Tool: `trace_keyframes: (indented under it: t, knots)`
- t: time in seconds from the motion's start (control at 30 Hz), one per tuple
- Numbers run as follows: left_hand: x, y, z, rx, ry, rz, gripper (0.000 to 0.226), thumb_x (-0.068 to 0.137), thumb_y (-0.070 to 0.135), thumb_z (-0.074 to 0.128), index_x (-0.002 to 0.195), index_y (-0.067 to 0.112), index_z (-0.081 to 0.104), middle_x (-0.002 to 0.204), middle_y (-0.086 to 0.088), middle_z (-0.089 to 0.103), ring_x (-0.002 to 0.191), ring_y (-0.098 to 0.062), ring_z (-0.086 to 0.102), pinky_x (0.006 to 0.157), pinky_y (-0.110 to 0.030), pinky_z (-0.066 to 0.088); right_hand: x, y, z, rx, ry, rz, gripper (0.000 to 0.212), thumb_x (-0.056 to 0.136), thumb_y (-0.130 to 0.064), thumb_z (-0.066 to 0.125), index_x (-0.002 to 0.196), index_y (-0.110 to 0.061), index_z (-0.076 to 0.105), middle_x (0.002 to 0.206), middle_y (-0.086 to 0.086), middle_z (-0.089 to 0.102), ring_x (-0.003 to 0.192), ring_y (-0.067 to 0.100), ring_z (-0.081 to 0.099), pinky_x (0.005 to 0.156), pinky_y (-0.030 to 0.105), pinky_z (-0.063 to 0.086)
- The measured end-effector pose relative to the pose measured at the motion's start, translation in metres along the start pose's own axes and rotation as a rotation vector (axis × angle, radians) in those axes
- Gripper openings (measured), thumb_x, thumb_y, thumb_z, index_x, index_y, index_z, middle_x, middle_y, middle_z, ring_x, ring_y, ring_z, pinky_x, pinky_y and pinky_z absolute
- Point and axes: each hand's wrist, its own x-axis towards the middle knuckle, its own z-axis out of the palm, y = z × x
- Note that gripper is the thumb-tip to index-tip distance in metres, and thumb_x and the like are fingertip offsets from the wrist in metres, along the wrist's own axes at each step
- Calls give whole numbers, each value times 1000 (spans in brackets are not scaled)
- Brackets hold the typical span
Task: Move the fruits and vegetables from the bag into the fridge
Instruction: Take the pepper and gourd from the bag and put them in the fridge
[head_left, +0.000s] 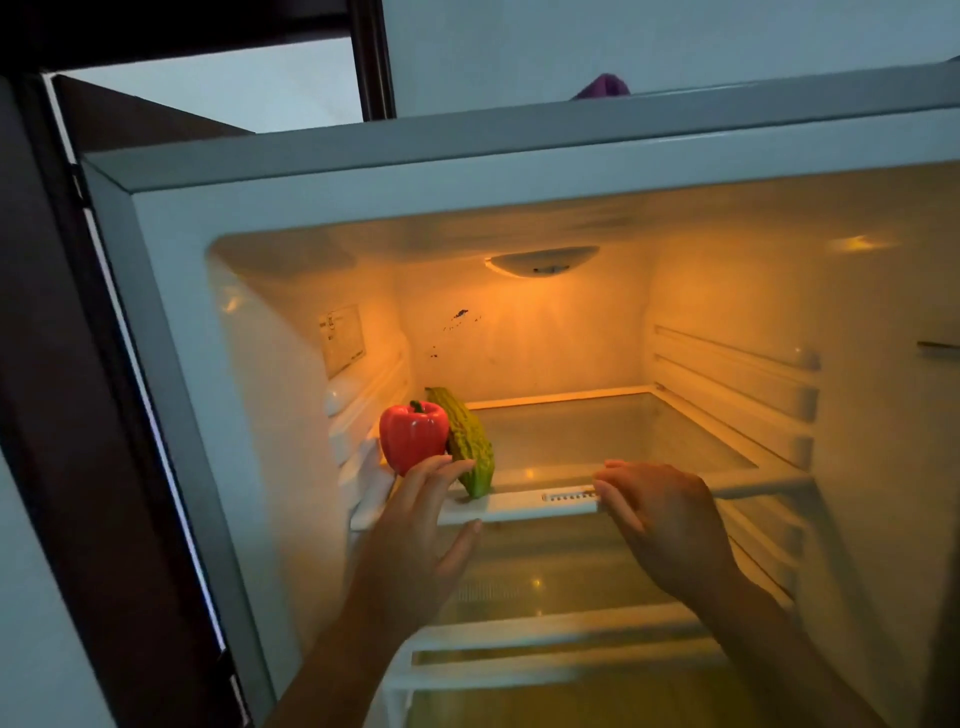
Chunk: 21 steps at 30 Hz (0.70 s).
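A red bell pepper (413, 434) stands at the left front of the fridge's upper glass shelf (613, 441). A bumpy green bitter gourd (467, 447) lies right beside it, its tip at the shelf's front rail. My left hand (421, 530) is just in front of both, its straight fingers touching the pepper's underside and the gourd, thumb spread under the rail. My right hand (660, 519) is at the middle of the front rail, fingers bent loosely over its edge, with nothing in it. The bag is out of view.
The fridge's dark door (78, 389) stands open at the left. A lit lamp (543, 260) glows on the back wall. A lower glass shelf (561, 582) shows below my hands. Shelf guides (737, 384) line the right wall. Something purple (602, 85) lies on top of the fridge.
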Motion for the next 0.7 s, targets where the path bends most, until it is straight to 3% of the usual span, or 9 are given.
trace_keyframes:
  t: [0.1, 0.2, 0.3, 0.43, 0.57, 0.7]
  knots:
    - [-17, 9, -13, -3, -5, 4, 43, 83, 46, 48, 125, 39, 43, 130, 16, 46, 122, -2, 43, 99, -27, 40, -28, -2, 2, -63, 27, -20, 38, 85, -45, 45, 110, -20, 62, 111, -2, 64, 104, 19, 58, 93, 38, 45]
    - [-46, 18, -25, -82, -75, -26, 43, 81, 47, 47, 124, 46, 40, 129, 22, 42, 123, 5, 36, 102, -14, 30, -61, -13, -4, 66, -5, 86, 46, 84, -39, 58, 123, -15, 56, 134, 5, 50, 127, 20, 42, 106, 34, 33]
    - [-81, 22, -36, -129, -163, -59, 43, 83, 45, 51, 123, 51, 34, 128, 28, 35, 116, 17, 28, 91, 5, 18, -95, -37, -10, 123, -6, 111, 48, 82, -43, 55, 116, -9, 61, 125, 8, 58, 118, 18, 51, 102, 23, 34]
    - [-118, 26, -53, -207, -234, -90, 42, 84, 46, 52, 122, 48, 35, 123, 33, 35, 112, 21, 31, 87, 6, 21, -142, -81, -21, 185, -69, 137, 43, 81, -39, 58, 115, -13, 61, 116, 1, 62, 109, 10, 53, 94, 18, 37]
    - [-151, 34, -66, -321, -332, -96, 41, 88, 41, 53, 123, 52, 34, 124, 39, 33, 116, 23, 30, 90, 3, 23, -187, -118, -34, 205, -153, 194, 54, 81, -54, 48, 121, -19, 57, 119, -8, 55, 110, 3, 48, 90, 22, 42]
    - [-185, 49, -71, -380, -419, -111, 41, 89, 42, 54, 128, 43, 42, 124, 32, 38, 113, 25, 31, 88, 5, 24, -233, -142, -47, 164, -219, 275, 45, 86, -46, 57, 125, -24, 53, 122, -13, 51, 111, 2, 47, 93, 20, 40]
